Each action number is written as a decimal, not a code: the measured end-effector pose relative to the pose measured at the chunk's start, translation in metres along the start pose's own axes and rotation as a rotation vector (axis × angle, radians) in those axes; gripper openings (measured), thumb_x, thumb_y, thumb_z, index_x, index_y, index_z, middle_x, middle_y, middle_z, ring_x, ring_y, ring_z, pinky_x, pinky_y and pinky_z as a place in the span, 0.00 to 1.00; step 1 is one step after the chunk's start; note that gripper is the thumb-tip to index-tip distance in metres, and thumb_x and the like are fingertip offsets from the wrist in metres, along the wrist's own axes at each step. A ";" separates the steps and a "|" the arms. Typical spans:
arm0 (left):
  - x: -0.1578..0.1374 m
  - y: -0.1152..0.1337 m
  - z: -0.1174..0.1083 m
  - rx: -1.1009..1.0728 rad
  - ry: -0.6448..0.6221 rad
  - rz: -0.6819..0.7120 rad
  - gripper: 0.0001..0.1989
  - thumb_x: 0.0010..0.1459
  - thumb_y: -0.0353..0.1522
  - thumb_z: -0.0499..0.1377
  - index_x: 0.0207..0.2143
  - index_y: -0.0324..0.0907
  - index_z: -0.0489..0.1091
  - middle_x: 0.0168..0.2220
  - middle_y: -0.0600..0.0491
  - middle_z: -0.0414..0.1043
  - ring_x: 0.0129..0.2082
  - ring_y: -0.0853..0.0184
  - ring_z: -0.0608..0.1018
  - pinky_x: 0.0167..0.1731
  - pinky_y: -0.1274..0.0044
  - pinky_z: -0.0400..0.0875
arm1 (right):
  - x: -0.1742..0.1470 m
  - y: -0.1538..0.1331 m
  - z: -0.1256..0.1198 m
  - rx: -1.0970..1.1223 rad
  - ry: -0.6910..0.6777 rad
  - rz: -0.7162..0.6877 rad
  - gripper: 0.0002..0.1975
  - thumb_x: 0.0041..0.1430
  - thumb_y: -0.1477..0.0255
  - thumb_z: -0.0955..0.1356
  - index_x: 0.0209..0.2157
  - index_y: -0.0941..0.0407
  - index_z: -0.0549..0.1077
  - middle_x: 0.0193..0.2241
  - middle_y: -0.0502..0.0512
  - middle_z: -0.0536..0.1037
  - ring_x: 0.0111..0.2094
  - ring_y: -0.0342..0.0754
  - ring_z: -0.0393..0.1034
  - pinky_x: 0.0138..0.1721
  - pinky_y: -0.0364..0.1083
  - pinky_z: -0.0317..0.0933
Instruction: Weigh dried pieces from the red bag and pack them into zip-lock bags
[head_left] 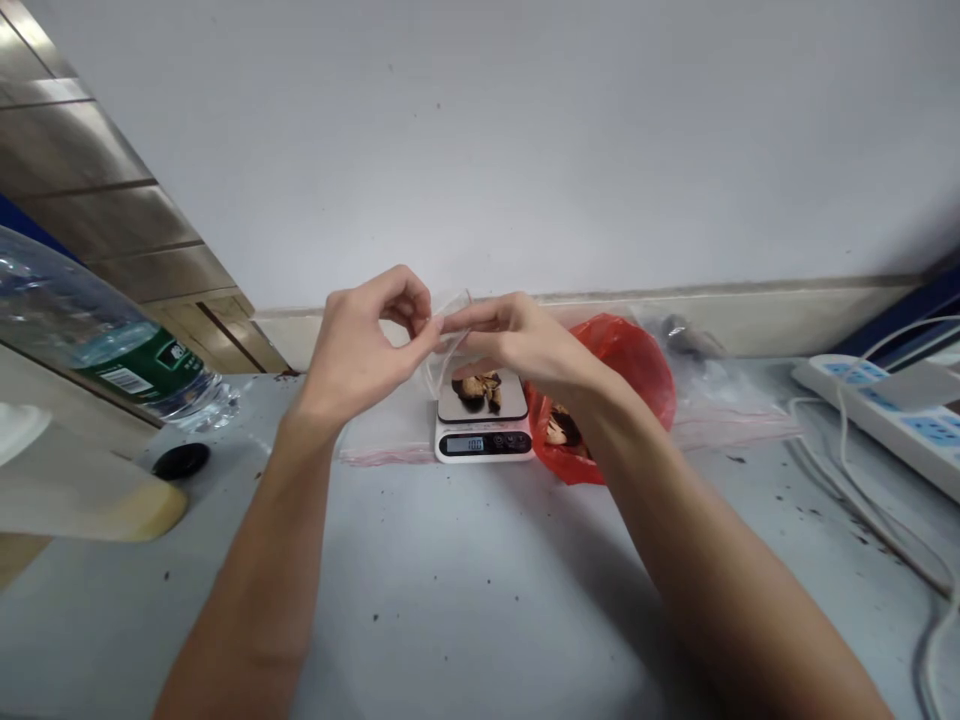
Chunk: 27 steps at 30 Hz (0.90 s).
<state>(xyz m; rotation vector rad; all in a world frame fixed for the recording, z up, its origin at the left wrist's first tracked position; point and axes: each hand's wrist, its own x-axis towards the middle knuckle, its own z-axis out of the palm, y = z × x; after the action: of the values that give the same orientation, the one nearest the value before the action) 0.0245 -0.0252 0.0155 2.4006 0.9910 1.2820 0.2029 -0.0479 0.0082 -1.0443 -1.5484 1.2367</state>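
My left hand (364, 345) pinches the edge of a small clear plastic bag (437, 372) between thumb and fingers, above the scale. My right hand (521, 340) meets it from the other side, its stretched fingers on the bag at the left fingertips. Below them stands a small white digital scale (486, 455), its display showing what looks like 10.0. Dark and tan dried pieces (484, 392), perhaps dried mushroom, lie on its plate, partly hidden by my right fingers. To the right, under my right wrist, sits an open red plastic bag (637, 365) with similar pieces inside.
Clear zip bags (390, 440) lie left of the scale, and more clear bags (720, 410) lie on the right. A large water bottle (142, 350), a black cap (181, 460) and a pale container (90, 490) are at left. A power strip (907, 420) with cables lies right. A wall rises behind.
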 end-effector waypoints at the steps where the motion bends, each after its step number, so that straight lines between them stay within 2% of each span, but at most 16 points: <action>1: 0.000 0.000 -0.001 -0.002 0.001 0.004 0.05 0.55 0.31 0.61 0.29 0.46 0.66 0.27 0.58 0.72 0.28 0.68 0.76 0.35 0.74 0.77 | -0.002 0.000 -0.003 -0.006 -0.018 -0.009 0.10 0.60 0.80 0.69 0.32 0.58 0.84 0.40 0.55 0.83 0.39 0.44 0.76 0.40 0.43 0.75; 6: 0.000 -0.002 -0.001 0.016 -0.004 0.019 0.05 0.55 0.32 0.62 0.29 0.46 0.68 0.27 0.58 0.73 0.28 0.68 0.77 0.34 0.74 0.76 | -0.005 -0.002 -0.015 -0.093 -0.223 0.005 0.06 0.63 0.72 0.72 0.34 0.57 0.84 0.34 0.53 0.80 0.36 0.45 0.76 0.38 0.45 0.76; 8: 0.000 -0.001 0.000 0.024 0.002 0.018 0.05 0.56 0.32 0.62 0.29 0.46 0.68 0.27 0.58 0.74 0.28 0.68 0.77 0.34 0.74 0.76 | -0.003 -0.001 -0.014 -0.108 -0.173 0.028 0.07 0.63 0.73 0.71 0.32 0.58 0.82 0.35 0.54 0.81 0.37 0.46 0.77 0.39 0.46 0.76; 10: 0.000 0.000 0.001 0.027 0.018 0.012 0.06 0.58 0.33 0.63 0.28 0.46 0.68 0.27 0.58 0.74 0.29 0.67 0.78 0.36 0.73 0.76 | 0.000 0.001 -0.009 -0.153 -0.067 0.039 0.05 0.60 0.80 0.70 0.33 0.58 0.80 0.36 0.54 0.81 0.32 0.45 0.76 0.35 0.45 0.74; 11: 0.000 0.001 0.001 0.028 0.028 0.007 0.07 0.59 0.35 0.63 0.29 0.45 0.69 0.28 0.57 0.75 0.31 0.66 0.79 0.38 0.72 0.77 | 0.001 0.003 -0.006 -0.188 -0.015 0.034 0.08 0.57 0.83 0.69 0.35 0.58 0.79 0.35 0.53 0.81 0.28 0.43 0.74 0.31 0.44 0.72; 13: 0.000 0.001 0.000 0.043 -0.001 0.003 0.09 0.60 0.40 0.65 0.36 0.45 0.73 0.38 0.52 0.80 0.41 0.61 0.82 0.47 0.69 0.77 | 0.005 0.005 0.000 -0.259 0.078 -0.011 0.15 0.51 0.87 0.67 0.39 0.57 0.77 0.31 0.49 0.79 0.24 0.42 0.70 0.28 0.43 0.67; 14: 0.000 0.001 -0.001 0.054 -0.046 0.006 0.16 0.59 0.43 0.68 0.43 0.44 0.75 0.47 0.48 0.80 0.50 0.57 0.81 0.54 0.67 0.76 | 0.006 0.005 0.002 -0.287 0.126 -0.053 0.16 0.50 0.86 0.67 0.38 0.57 0.77 0.29 0.48 0.77 0.24 0.41 0.68 0.28 0.43 0.66; 16: -0.001 -0.002 -0.003 0.071 -0.185 0.017 0.41 0.49 0.50 0.74 0.61 0.43 0.69 0.67 0.42 0.68 0.68 0.49 0.69 0.66 0.62 0.66 | 0.008 0.006 0.003 -0.311 0.192 -0.146 0.11 0.50 0.84 0.68 0.33 0.56 0.76 0.27 0.47 0.75 0.27 0.43 0.69 0.33 0.44 0.66; 18: -0.002 -0.007 -0.005 0.072 -0.338 -0.022 0.59 0.42 0.54 0.76 0.71 0.46 0.58 0.76 0.43 0.55 0.76 0.44 0.56 0.72 0.59 0.58 | 0.009 0.007 0.002 -0.316 0.177 -0.204 0.05 0.50 0.80 0.70 0.28 0.56 0.75 0.26 0.48 0.76 0.30 0.45 0.70 0.36 0.45 0.66; 19: -0.002 -0.009 -0.005 0.074 -0.383 -0.042 0.62 0.41 0.56 0.76 0.73 0.48 0.54 0.77 0.44 0.53 0.77 0.44 0.54 0.72 0.57 0.56 | 0.009 0.008 0.000 -0.307 0.147 -0.215 0.04 0.50 0.78 0.71 0.26 0.56 0.74 0.26 0.49 0.76 0.30 0.45 0.70 0.36 0.46 0.66; 23: -0.003 -0.012 -0.005 0.124 -0.466 -0.093 0.63 0.45 0.55 0.74 0.76 0.48 0.49 0.77 0.45 0.52 0.76 0.44 0.55 0.73 0.58 0.56 | 0.009 0.012 -0.004 -0.182 0.065 -0.197 0.06 0.48 0.81 0.68 0.26 0.55 0.72 0.28 0.48 0.76 0.30 0.44 0.70 0.34 0.45 0.66; 25: -0.002 -0.012 -0.004 0.132 -0.440 -0.109 0.62 0.43 0.53 0.75 0.74 0.45 0.52 0.75 0.43 0.56 0.75 0.43 0.57 0.71 0.58 0.59 | 0.009 0.013 -0.005 -0.135 0.054 -0.185 0.08 0.48 0.82 0.67 0.29 0.55 0.74 0.31 0.49 0.78 0.31 0.45 0.72 0.34 0.45 0.67; 27: -0.001 -0.011 -0.003 0.151 -0.404 -0.128 0.56 0.45 0.49 0.74 0.72 0.45 0.56 0.71 0.44 0.60 0.73 0.43 0.62 0.70 0.58 0.61 | 0.009 0.014 -0.004 -0.183 0.063 -0.176 0.10 0.51 0.82 0.67 0.34 0.56 0.77 0.34 0.51 0.81 0.32 0.46 0.74 0.35 0.45 0.68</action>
<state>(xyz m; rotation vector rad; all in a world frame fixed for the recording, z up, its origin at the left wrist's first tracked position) 0.0168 -0.0181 0.0106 2.5159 1.1224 0.6607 0.2056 -0.0360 -0.0040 -1.0269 -1.6895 0.9478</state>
